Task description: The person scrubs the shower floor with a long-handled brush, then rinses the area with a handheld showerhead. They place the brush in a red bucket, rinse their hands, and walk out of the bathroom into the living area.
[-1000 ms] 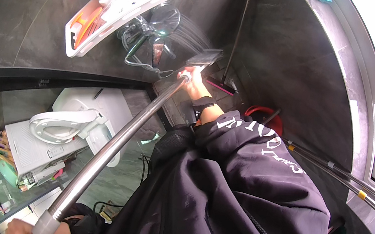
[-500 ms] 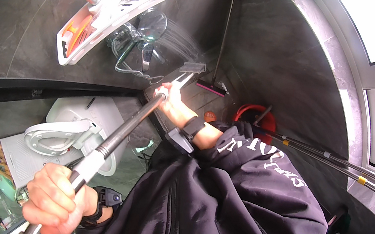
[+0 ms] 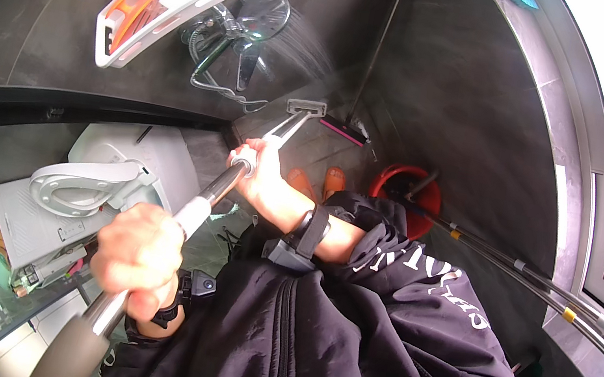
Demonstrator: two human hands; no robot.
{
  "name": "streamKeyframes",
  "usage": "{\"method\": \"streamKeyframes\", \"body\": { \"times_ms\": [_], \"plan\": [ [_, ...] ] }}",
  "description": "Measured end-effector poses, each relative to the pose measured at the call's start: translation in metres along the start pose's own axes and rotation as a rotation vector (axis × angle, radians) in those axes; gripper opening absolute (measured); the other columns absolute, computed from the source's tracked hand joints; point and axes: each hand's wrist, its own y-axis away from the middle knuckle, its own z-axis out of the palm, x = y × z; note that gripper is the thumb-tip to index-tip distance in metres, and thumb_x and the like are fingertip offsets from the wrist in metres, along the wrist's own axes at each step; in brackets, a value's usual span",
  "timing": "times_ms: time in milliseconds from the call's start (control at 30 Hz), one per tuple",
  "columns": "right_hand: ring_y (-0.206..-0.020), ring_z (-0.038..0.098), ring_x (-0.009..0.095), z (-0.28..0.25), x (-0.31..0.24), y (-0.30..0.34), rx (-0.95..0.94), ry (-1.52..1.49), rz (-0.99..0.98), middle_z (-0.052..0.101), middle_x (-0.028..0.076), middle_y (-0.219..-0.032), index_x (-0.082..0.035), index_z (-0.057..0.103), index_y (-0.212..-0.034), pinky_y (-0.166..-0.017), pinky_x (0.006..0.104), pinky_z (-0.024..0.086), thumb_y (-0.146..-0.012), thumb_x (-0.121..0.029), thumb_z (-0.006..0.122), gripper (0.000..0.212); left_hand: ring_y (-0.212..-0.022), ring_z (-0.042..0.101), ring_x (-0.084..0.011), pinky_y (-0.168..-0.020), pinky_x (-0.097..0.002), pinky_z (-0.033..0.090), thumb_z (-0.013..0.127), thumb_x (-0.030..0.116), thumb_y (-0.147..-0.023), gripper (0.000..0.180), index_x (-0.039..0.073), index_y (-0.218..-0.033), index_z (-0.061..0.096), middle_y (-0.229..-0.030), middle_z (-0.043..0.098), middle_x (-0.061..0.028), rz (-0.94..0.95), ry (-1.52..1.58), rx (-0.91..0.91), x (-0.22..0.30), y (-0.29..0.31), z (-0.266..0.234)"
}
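A long-handled mop with a silver pole [image 3: 221,185] slants across the view from lower left to upper middle. Its thick grey-brown grip [image 3: 73,354] is at the lower left. A forked white bracket joins the pole to a flat rectangular mop head [image 3: 306,107] down by the floor corner. My left hand [image 3: 138,253], slightly blurred, is wrapped round the pole above the grip. Farther up, my right hand [image 3: 260,174] is closed round it near the bracket. Water sprays from a round shower head [image 3: 264,14] on the left wall toward that corner.
A white shelf [image 3: 121,50] with an orange-handled item hangs at upper left. A broom [image 3: 345,130] leans in the corner. A red bucket [image 3: 425,219] with poles [image 3: 521,265] stands right of orange slippers [image 3: 334,180]. Behind glass at left is a white toilet [image 3: 123,159].
My left hand has moved up and right, nearer my right hand, and the grey-brown grip has come into view. My right hand has shifted slightly down-left. The whole view has shifted, showing both slippers.
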Motion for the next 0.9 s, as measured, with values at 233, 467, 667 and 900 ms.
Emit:
{"method": "streamKeyframes", "body": {
  "times_ms": [233,467,667,900],
  "plan": [
    [-0.049,0.042,0.016,-0.003,0.005,0.005,0.018,0.107,-0.038,0.041,0.003,-0.056,-0.006,0.039,-0.069,-0.052,0.0289,0.045,-0.076,-0.008,0.043,0.008,-0.043,0.048,-0.0183,-0.047,-0.0310,0.041,0.063,0.017,-0.074,0.026,0.003,-0.060,0.047,-0.049,0.049,-0.0048,-0.272,0.027,0.057,-0.019,0.029,0.003],
    [-0.047,0.043,0.018,0.003,-0.001,-0.007,-0.053,0.200,-0.059,0.041,0.005,-0.054,-0.005,0.039,-0.069,-0.053,0.0320,0.047,-0.076,-0.006,0.044,0.009,-0.037,0.038,-0.0153,-0.042,-0.0277,0.030,0.063,0.018,-0.073,0.031,0.005,-0.054,0.043,-0.044,0.043,-0.0023,-0.297,-0.033,0.036,-0.013,0.017,0.010],
    [-0.046,0.044,0.016,0.001,-0.033,-0.038,0.031,0.099,-0.106,0.042,0.006,-0.057,-0.002,0.038,-0.075,-0.050,0.0303,0.050,-0.075,-0.003,0.043,0.005,-0.035,0.035,-0.0140,-0.038,-0.0269,0.025,0.059,0.014,-0.067,0.026,0.006,-0.053,0.039,-0.043,0.040,-0.0009,-0.206,0.039,0.112,-0.004,0.011,0.020],
    [-0.045,0.044,0.017,-0.010,-0.062,-0.058,-0.014,0.179,-0.157,0.042,0.007,-0.056,-0.002,0.039,-0.075,-0.050,0.0328,0.050,-0.076,-0.006,0.043,0.005,-0.034,0.025,-0.0035,-0.041,-0.0209,0.019,0.065,0.027,-0.073,0.041,0.016,-0.046,0.035,-0.038,0.032,0.0086,-0.209,0.085,0.029,0.043,-0.006,0.021]
  ]
}}
